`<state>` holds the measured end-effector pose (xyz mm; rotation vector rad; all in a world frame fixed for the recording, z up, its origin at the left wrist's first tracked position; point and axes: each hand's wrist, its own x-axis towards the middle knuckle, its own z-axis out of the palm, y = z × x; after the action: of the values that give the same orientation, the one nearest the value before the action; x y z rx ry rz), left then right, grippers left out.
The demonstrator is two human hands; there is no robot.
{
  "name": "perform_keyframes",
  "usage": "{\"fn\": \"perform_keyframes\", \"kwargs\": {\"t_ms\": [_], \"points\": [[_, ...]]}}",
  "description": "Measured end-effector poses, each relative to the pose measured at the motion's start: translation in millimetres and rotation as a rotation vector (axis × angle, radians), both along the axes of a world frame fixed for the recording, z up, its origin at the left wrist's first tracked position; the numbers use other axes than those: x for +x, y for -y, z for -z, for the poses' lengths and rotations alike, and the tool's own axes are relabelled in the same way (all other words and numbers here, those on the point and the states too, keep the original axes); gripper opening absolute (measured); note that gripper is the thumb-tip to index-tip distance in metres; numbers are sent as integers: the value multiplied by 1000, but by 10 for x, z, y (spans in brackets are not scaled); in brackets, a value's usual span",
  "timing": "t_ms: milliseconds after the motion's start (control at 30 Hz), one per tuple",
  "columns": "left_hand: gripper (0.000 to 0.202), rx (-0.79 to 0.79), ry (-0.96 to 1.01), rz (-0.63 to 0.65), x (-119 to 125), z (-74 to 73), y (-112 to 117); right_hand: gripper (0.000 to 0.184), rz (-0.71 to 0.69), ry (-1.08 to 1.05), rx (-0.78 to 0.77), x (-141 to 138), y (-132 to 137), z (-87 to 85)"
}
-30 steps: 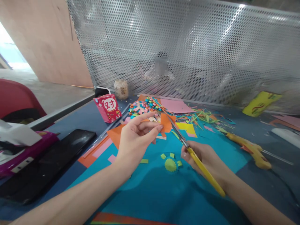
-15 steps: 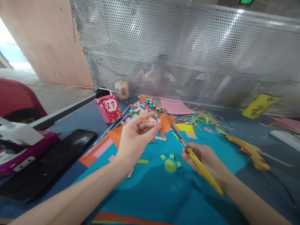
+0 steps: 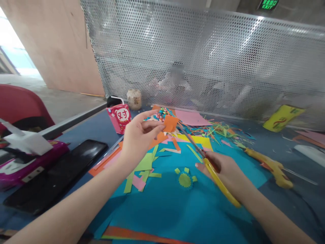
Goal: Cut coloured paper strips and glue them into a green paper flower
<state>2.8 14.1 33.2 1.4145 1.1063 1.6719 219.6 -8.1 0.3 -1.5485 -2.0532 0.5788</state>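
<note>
My left hand [image 3: 138,137] pinches a small orange paper piece [image 3: 171,124] between thumb and fingers, above the paper scraps. My right hand [image 3: 220,166] grips yellow-handled scissors [image 3: 215,176], whose blades [image 3: 189,137] point up and left and end close to the orange piece's right edge. Below the hands, a green scalloped paper disc [image 3: 185,180] lies on a large blue sheet [image 3: 203,217], with several small green squares [image 3: 187,170] around its upper side. Green paper strips [image 3: 146,162] lie under and beside my left wrist.
Cut scraps [image 3: 218,130] and pink paper [image 3: 193,118] lie at the back by a perforated metal screen [image 3: 142,51]. A yellow glue gun [image 3: 271,167] rests at right. At left are a black phone [image 3: 58,176], a purple power strip [image 3: 35,169] and a pink drink carton [image 3: 119,118]. Someone sits behind the screen.
My left hand has moved a little left and up with the orange piece, which is now apart from the scissor blades. More green strips show by my left wrist. The camera view has shifted slightly.
</note>
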Motion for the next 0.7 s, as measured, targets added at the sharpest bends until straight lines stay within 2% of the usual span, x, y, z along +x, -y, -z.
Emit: {"fn": "perform_keyframes", "kwargs": {"t_ms": [100,167,267,400,467,600,700], "points": [[34,-103,-157,198,32,93,-15,26,90,-224,52,-63,2,-45],[34,-173,-226,360,95,189,4,31,68,-374,22,-107,1,-65],[36,-207,-288,496,182,307,46,34,-7,-491,-42,-136,-8,-57],[38,-249,-289,561,213,313,65,31,-28,-480,-82,-113,-26,0],[41,-299,-213,557,217,257,68,27,-39,-484,-79,-104,-33,22],[40,-452,-8,545,250,151,111,22,-25,-629,-61,-120,-35,23],[46,-505,72,574,278,168,153,24,46,-656,-35,-130,-28,-6]]}}
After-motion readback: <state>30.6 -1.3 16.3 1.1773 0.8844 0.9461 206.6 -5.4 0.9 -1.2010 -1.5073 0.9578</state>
